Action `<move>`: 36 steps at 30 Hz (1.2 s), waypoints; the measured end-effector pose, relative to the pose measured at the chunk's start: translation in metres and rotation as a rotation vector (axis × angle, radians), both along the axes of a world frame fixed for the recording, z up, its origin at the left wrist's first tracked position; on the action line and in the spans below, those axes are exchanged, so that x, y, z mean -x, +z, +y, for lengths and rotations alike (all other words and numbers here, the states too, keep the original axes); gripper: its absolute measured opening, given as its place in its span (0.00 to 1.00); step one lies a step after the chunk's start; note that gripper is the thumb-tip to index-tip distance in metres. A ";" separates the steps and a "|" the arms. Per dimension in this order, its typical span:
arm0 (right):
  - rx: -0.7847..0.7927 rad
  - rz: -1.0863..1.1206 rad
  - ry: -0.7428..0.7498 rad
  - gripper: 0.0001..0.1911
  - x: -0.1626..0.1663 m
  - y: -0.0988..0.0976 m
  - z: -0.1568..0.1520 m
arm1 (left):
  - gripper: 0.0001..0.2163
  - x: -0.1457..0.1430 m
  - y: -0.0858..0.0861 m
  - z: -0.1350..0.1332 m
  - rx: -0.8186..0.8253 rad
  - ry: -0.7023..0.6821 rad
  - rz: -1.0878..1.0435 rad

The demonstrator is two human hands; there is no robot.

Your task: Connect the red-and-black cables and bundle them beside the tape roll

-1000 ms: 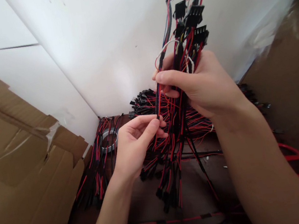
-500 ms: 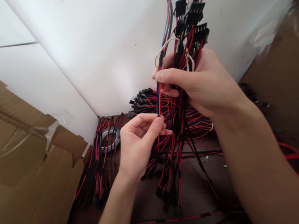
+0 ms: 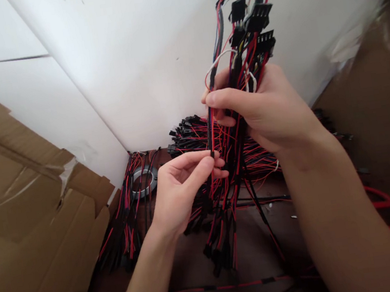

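Note:
My right hand (image 3: 257, 103) is closed round an upright bundle of wire harnesses (image 3: 238, 70), red and black wires with black plug connectors (image 3: 258, 17) at the top. Between its thumb and index finger it also pinches a single cable (image 3: 216, 48), which stands a little apart on the left and ends in a small black connector (image 3: 220, 1). Lower on that cable, my left hand (image 3: 186, 183) pinches the red and black wires between thumb and forefinger. The bundle's lower ends (image 3: 221, 253) hang over the table, partly hidden behind my left hand.
Behind the hands lies a large heap of similar wires (image 3: 189, 132). Further left are a grey tape roll (image 3: 144, 182) and more loose harnesses (image 3: 126, 223) on the dark brown table (image 3: 253, 249). Cardboard (image 3: 33, 212) stands at left, another cardboard panel (image 3: 374, 106) at right.
The bundle and my right hand have shifted slightly to the right. My left hand's pinch has moved slightly down and right along the cable; both hands keep their hold.

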State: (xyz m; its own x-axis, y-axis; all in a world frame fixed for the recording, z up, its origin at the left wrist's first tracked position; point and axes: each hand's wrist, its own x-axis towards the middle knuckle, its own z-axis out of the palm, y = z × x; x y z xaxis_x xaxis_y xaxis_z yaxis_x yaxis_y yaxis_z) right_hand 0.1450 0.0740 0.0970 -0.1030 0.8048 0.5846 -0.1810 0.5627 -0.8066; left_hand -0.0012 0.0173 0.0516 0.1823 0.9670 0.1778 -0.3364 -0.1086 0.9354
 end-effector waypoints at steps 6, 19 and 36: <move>0.023 -0.008 -0.010 0.10 -0.001 0.000 -0.002 | 0.04 -0.003 0.002 0.002 0.035 -0.053 -0.066; 0.018 0.010 0.053 0.10 0.000 0.003 -0.006 | 0.05 0.003 0.005 -0.001 0.059 -0.145 -0.052; 0.044 0.004 0.046 0.09 -0.002 -0.001 0.001 | 0.06 0.001 0.002 0.002 0.093 -0.081 -0.067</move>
State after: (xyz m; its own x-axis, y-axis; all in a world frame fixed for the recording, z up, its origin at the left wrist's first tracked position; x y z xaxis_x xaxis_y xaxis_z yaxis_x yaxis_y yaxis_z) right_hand 0.1465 0.0748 0.0962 -0.1384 0.8242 0.5491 -0.2088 0.5177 -0.8297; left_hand -0.0019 0.0192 0.0541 0.2516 0.9623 0.1029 -0.4025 0.0073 0.9154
